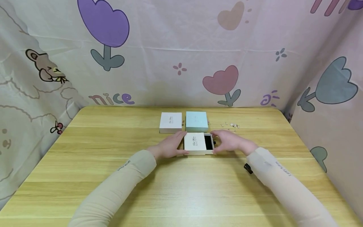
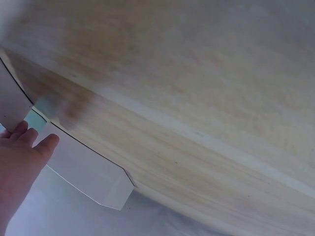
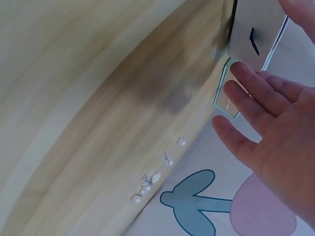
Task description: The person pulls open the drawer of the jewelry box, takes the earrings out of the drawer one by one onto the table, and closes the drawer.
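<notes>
A white drawer-style box lies in the middle of the table, its printed sleeve [image 1: 195, 141] covering the left part. Out of the sleeve's right side juts the drawer [image 1: 209, 152], lined in black, with a small black pull tab [image 3: 254, 42] on its end. My left hand [image 1: 168, 147] holds the sleeve's left side, thumb at the near corner and fingers at the far one. At the drawer's right end, my right hand [image 1: 229, 140] spans the box with thumb in front and fingers behind. In the right wrist view those fingers look fairly straight.
Behind the held box stand a second white box [image 1: 170, 121] and a light blue box [image 1: 196, 120]. Several small shiny stud-like pieces [image 1: 234, 125] lie at the back right. A small black object [image 1: 248, 168] shows beside the right sleeve. A patterned cloth [image 1: 158, 78] hangs behind the table.
</notes>
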A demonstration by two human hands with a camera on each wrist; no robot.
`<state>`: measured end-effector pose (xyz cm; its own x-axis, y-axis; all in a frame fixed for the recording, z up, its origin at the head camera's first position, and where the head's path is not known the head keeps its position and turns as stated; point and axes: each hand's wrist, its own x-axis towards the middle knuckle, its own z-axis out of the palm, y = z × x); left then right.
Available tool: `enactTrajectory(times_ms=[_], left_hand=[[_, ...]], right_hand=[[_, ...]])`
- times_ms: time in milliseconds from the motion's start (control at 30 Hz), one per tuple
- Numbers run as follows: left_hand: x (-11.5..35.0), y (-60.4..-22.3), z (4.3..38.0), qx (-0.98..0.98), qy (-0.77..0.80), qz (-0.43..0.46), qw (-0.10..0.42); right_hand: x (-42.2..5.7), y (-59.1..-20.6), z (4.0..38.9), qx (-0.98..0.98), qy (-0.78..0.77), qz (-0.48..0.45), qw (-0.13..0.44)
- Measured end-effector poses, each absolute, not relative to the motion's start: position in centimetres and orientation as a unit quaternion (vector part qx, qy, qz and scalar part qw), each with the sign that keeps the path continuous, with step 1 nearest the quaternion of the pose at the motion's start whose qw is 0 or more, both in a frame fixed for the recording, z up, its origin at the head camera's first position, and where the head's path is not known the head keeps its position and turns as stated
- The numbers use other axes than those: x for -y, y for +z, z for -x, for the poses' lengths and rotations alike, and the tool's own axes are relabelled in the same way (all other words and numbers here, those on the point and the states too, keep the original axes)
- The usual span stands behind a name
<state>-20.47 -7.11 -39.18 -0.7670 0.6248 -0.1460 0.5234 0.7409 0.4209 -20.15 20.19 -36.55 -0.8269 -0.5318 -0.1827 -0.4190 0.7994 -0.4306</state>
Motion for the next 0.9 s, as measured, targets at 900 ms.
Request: enactTrajectory(times_ms=[900], left_hand=[[7.0, -38.9, 20.4, -0.922, 0.176, -0.316, 0.141]], right_hand=[[-17.3, -36.6, 19.9, -0.922, -0.245, 0.248, 0.169]])
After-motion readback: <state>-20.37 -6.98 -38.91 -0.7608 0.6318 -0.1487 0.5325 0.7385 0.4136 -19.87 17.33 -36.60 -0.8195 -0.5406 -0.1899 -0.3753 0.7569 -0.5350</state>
